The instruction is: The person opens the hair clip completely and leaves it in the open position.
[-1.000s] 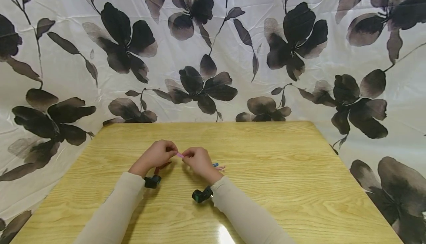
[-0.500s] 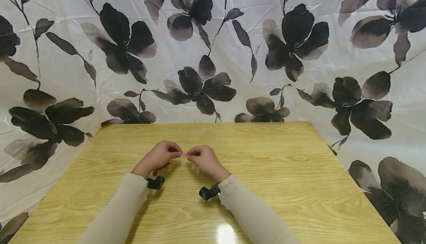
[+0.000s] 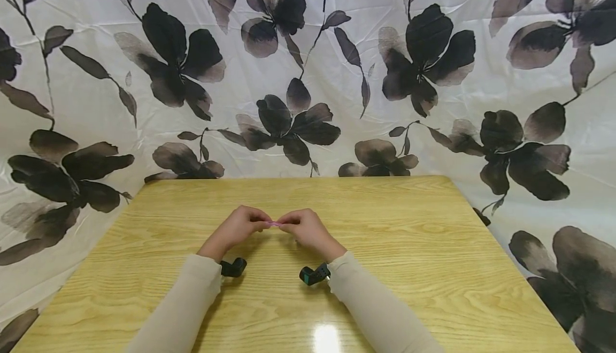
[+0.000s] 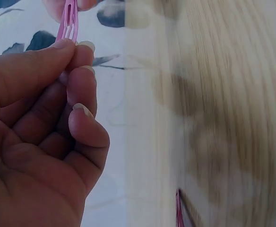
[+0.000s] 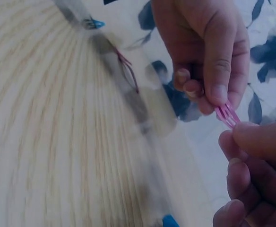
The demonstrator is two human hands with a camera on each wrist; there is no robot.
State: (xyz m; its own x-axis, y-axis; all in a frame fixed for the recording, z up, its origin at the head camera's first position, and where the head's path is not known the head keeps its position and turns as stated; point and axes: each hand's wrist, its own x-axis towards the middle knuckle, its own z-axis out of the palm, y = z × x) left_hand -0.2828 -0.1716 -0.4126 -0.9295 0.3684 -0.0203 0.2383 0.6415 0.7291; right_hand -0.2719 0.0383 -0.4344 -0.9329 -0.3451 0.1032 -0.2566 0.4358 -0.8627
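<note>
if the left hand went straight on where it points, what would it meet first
Most likely the right hand, which pinches the other end of the pink clip the left hand holds; the exact gap is unclear.

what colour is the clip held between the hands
Pink; the clip shows best in the left wrist view.

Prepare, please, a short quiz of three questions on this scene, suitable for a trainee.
1. Fill in the colour: the left-hand grip and the right-hand grip pinch the same clip, which is ____.
2. Choose: the cloth behind the table is patterned with A) stripes, B) flowers, C) stars.
3. True or false: both sleeves are cream.

Key: 1. pink; 2. B; 3. true.
</note>
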